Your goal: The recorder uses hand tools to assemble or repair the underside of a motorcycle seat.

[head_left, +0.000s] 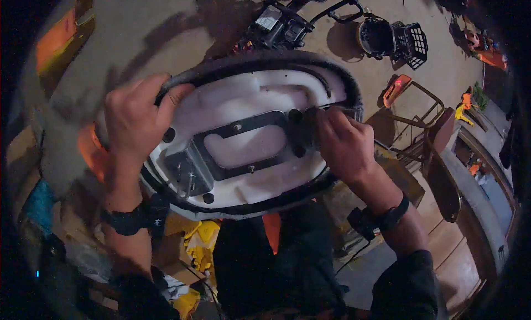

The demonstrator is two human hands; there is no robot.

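Observation:
A vehicle seat (232, 101), likely from a scooter or motorcycle, is held upside down in front of me, its white plastic underside facing up. A dark cover edge (265, 60) runs around its rim. Bolted across the middle is a metal bracket (188, 168) with an oval opening, bolts and a bent rod. My left hand (138, 113) is closed over the seat's left rim, thumb on the inner side. At the right end, my right hand (345, 140) has its fingers pinched together against a dark part; what they hold there is hidden.
Beyond the seat, a dark machine frame (282, 27) stands on the concrete floor. A black bucket (376, 37) and a black crate (410, 43) are at the far right. Nearer on the right is a metal-framed chair (423, 118). Yellow packaging (202, 242) lies below left.

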